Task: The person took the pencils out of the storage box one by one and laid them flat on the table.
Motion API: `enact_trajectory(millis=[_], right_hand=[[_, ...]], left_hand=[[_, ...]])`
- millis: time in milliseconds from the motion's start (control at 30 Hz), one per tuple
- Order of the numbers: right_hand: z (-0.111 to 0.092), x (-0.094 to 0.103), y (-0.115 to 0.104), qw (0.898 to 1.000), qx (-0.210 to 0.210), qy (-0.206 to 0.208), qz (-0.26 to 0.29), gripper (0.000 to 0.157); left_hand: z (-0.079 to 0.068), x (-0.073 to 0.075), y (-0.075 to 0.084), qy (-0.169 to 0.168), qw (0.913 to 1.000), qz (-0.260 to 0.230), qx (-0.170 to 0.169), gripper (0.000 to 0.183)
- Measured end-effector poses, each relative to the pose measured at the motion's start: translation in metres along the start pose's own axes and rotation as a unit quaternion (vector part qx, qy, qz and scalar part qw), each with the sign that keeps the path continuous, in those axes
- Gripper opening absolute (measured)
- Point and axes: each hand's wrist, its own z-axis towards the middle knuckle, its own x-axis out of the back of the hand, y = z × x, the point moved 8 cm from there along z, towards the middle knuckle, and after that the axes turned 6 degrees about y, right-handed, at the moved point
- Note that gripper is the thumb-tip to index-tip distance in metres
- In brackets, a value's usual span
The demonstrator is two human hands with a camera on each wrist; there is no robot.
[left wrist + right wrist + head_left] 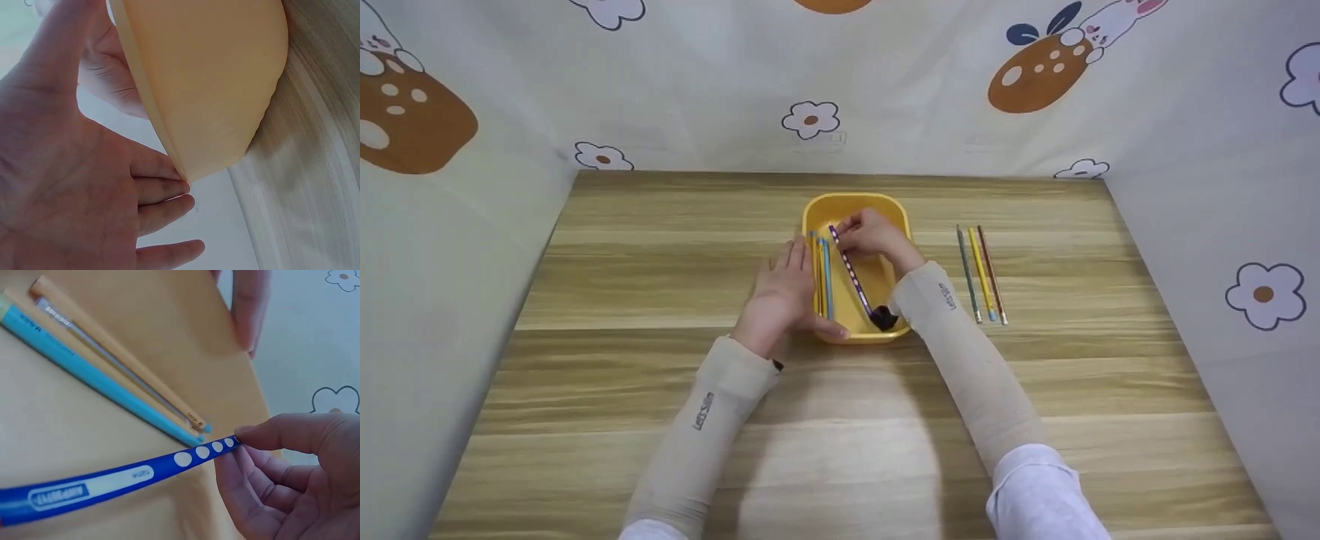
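Note:
A yellow tray (pixel 855 336) stands on the wooden table. Inside it my right hand (pixel 874 234) pinches one end of a blue pencil with white dots (pixel 112 482) between thumb and fingers. The pencil slants across the tray, its other end toward the near right corner. Along the tray's left side lie several pencils, among them a light blue pencil (pixel 101 377) and orange ones. My left hand (pixel 781 292) rests against the left rim with fingers straight, the thumb reaching along the near rim. In the left wrist view its fingertips are right at the tray's edge.
To the right of the tray, a green pencil (pixel 968 274), a yellow pencil (pixel 982 274) and a brown pencil (pixel 992 274) lie side by side on the table (pixel 622 300). A patterned cloth (pixel 697 97) hangs behind and at both sides.

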Motion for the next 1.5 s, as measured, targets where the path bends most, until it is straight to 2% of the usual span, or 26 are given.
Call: enact_trajectory(millis=[167,533,900,1167,1500], right_hand=[[-0.005,0.004,-0.007,1.0,0.012,0.002,0.023,0.015],[-0.016,0.019,-0.014,0.997,0.041,0.01,0.069,0.017],[-0.027,0.038,-0.012,0.994,0.049,0.013,0.097,0.022],[-0.034,0.056,-0.011,0.989,0.046,0.021,0.138,0.025],[-0.043,0.082,-0.002,0.986,0.049,0.039,0.157,0.027]], left_hand=[[-0.001,0.001,0.0,0.007,1.0,-0.001,-0.005,0.147],[-0.001,0.001,-0.001,-0.004,1.0,-0.005,-0.001,0.148],[-0.001,0.0,-0.002,-0.008,0.9997,-0.021,0.01,0.148],[-0.002,0.001,0.0,-0.009,0.9999,0.012,-0.002,0.148],[-0.002,0.001,0.0,-0.004,1.0,-0.002,0.004,0.147]])
